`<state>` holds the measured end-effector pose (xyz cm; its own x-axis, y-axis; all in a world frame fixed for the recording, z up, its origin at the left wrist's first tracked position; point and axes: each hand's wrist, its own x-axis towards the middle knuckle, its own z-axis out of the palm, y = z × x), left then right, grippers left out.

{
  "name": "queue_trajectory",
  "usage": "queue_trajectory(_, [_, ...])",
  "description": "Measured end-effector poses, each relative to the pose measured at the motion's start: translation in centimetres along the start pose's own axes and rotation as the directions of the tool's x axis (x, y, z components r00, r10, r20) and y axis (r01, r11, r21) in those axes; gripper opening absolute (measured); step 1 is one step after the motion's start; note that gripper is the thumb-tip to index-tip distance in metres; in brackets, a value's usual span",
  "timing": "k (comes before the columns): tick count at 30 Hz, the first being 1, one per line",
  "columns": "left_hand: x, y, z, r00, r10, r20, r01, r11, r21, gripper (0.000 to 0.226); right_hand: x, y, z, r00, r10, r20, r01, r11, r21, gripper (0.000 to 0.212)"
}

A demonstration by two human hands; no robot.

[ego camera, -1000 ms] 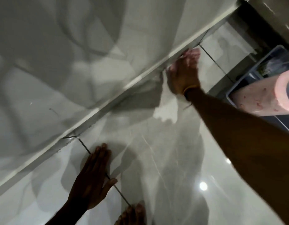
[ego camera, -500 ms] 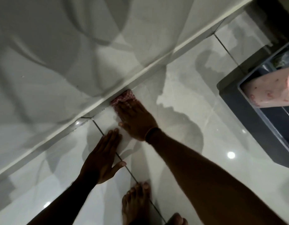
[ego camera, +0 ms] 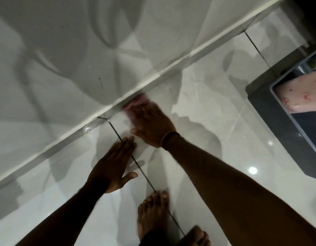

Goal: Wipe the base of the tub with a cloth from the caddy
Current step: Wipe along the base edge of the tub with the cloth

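Observation:
The white tub wall (ego camera: pixel 68 71) fills the upper left, and its base edge (ego camera: pixel 153 79) runs diagonally across the glossy tiled floor. My right hand (ego camera: pixel 151 125) lies flat on a pink cloth (ego camera: pixel 135 103), pressing it against the base edge near a grout line. The hand and cloth are motion-blurred, and most of the cloth is hidden under my fingers. My left hand (ego camera: pixel 112 167) rests flat on the floor tile just below, fingers together, holding nothing. The dark grey caddy (ego camera: pixel 271 125) stands at the right edge.
Inside the caddy lies a pink patterned roll (ego camera: pixel 299 93). My bare feet (ego camera: pixel 151 215) stand on the tile at the bottom centre. A dark grout line (ego camera: pixel 143 173) runs between my hands. Ceiling lights reflect off the floor.
My right hand slid the cloth left along the tub's base edge, from near the caddy to just above my left hand, then shifted slightly right. The left hand stayed planted.

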<state>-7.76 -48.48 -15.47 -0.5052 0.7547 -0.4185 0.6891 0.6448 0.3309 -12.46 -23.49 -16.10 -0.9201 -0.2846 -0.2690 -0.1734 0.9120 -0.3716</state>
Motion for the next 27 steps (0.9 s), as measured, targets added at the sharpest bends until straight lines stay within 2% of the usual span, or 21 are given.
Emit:
queue_trajectory(2, [0.0,-0.4,-0.1,1.000,0.015,0.008,-0.015,1.000,-0.012,0.098,-0.2,2.7,-1.1,0.970,0.236,-0.058,-0.236,0.972,0.016,0.084])
queue_trajectory(3, [0.0,-0.6,-0.2,1.000,0.024,0.007,-0.024,1.000,-0.016,0.098,-0.2,3.5,-1.8,0.937,0.348,-0.039,-0.346,0.937,0.042,0.089])
queue_trajectory(5, [0.0,-0.7,-0.3,0.999,0.040,0.026,-0.039,0.999,-0.016,0.097,0.0,2.9,-2.4,0.894,0.449,0.005,-0.447,0.889,0.104,0.094])
queue_trajectory(7, [0.0,-0.6,-0.3,0.999,0.022,0.025,-0.022,1.000,-0.018,0.096,0.0,0.2,-1.8,0.926,0.378,-0.026,-0.372,0.920,0.119,0.094])
queue_trajectory(9, [0.0,-0.2,-0.3,1.000,0.002,0.011,-0.002,1.000,-0.004,0.095,-0.2,-2.7,-0.1,0.988,0.154,0.014,-0.154,0.979,0.136,0.092])
queue_trajectory(11, [-0.3,0.0,-0.1,1.000,-0.023,-0.006,0.023,1.000,0.016,0.094,-0.4,-5.3,0.8,0.996,-0.028,0.087,0.019,0.994,0.105,0.087])
queue_trajectory(14, [-0.3,0.3,0.2,0.999,-0.019,-0.043,0.020,0.999,0.034,0.094,-0.1,-2.6,-0.7,0.993,-0.059,0.099,0.059,0.998,0.007,0.083])
queue_trajectory(16, [-0.2,0.1,0.4,0.999,0.001,-0.053,0.000,1.000,0.017,0.093,-0.1,3.3,-1.7,0.997,0.057,0.048,-0.053,0.996,-0.072,0.088])
queue_trajectory(17, [-0.1,-0.1,0.4,0.999,0.005,-0.051,-0.005,1.000,0.007,0.094,-0.2,7.0,-2.6,0.985,0.173,0.017,-0.171,0.982,-0.082,0.091])
queue_trajectory(19, [0.1,-0.5,0.4,0.999,-0.003,-0.051,0.002,1.000,-0.004,0.094,-0.1,14.4,-5.3,0.890,0.455,-0.020,-0.455,0.883,-0.114,0.100])
queue_trajectory(21, [0.6,-0.8,0.2,0.999,-0.014,-0.049,0.014,1.000,-0.016,0.093,0.3,20.3,-9.0,0.793,0.609,0.000,-0.608,0.791,-0.076,0.102])
queue_trajectory(25, [1.7,-1.3,-0.7,0.998,-0.017,-0.061,0.015,0.999,-0.041,0.092,1.5,25.1,-13.1,0.697,0.714,0.065,-0.717,0.694,0.056,0.132])
queue_trajectory(26, [1.9,-1.5,-1.1,0.998,-0.018,-0.058,0.016,0.999,-0.036,0.092,1.7,24.4,-12.4,0.695,0.718,0.044,-0.719,0.693,0.045,0.126])
queue_trajectory(27, [2.2,-1.6,-1.4,0.998,-0.020,-0.055,0.018,0.999,-0.035,0.091,1.7,22.9,-10.8,0.715,0.698,-0.041,-0.698,0.716,0.006,0.116])
